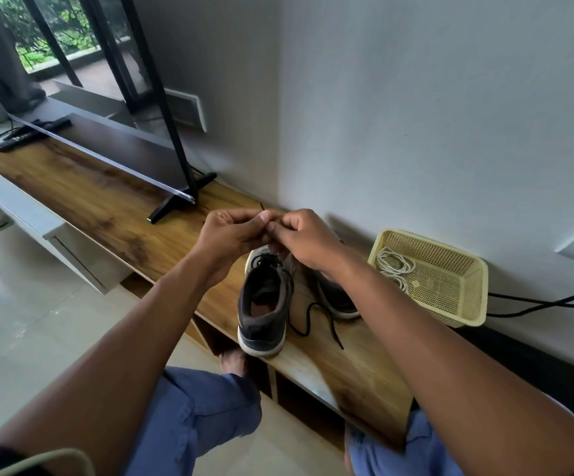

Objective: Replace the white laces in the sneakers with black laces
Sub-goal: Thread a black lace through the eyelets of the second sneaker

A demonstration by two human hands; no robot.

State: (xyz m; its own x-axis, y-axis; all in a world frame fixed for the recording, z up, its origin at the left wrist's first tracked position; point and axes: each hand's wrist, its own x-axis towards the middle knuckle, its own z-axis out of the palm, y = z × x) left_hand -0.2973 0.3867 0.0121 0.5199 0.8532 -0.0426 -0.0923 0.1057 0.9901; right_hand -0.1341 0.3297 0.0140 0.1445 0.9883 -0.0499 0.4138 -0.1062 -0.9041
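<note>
Pinching something small between thumbs and forefingers, the left hand (234,231) and the right hand (301,240) are meeting fingertip to fingertip above the toe of the near shoe; both are curled closed, and a thin dark tip showing just above them suggests they are holding an end of the black cord lace (316,321), though the pinch itself is hiding it. The dark grey fabric sneaker with a white rubber sole (265,304) is standing near the front edge of the long wooden-topped low cabinet (100,201), heel toward the person, black lace already crossing its upper eyelets. Its partner, the second grey sneaker (339,300), is sitting just beside it to the right, mostly behind the right forearm, with loose black lace trailing between the two. Judging by this, lacing is under way, probably near its end; the next move is likely calling for feeding or tying the ends. The coiled white laces (394,267) are lying in the pale yellow perforated plastic basket (464,304) by the wall. A flat television on black feet (114,146) is standing farther left, above a glossy tiled floor (21,304)
</note>
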